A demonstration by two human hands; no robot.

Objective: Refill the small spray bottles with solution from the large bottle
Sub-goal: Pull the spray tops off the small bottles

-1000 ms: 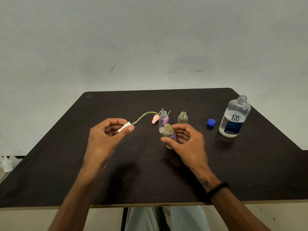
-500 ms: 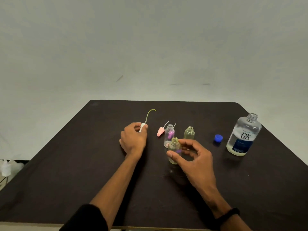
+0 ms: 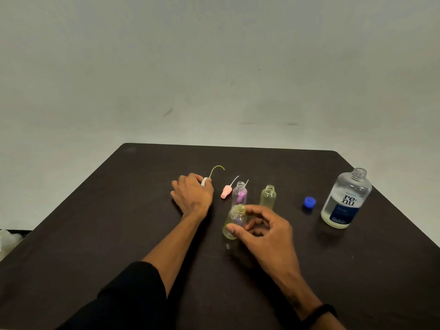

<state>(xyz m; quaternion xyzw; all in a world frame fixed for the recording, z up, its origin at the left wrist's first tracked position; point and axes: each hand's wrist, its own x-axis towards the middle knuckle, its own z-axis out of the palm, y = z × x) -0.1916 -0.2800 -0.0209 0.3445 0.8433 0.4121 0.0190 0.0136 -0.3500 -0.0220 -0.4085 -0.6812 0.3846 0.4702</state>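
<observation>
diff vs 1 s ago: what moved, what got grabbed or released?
The left hand carried the white spray head with its greenish tube away from the body and lowered it to the table, still holding it. The right hand keeps its grip on the near small bottle. Other small bottles, pink spray head, blue cap, large bottle: unmoved.

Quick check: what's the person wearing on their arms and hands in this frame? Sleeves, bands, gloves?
Both hands are bare, no gloves or rings visible. The left hand has a bare forearm, with a black sleeve pushed up to around the elbow. The right hand has a bare forearm with a black band at the wrist; whether it is a watch or a plain strap cannot be told.
</observation>
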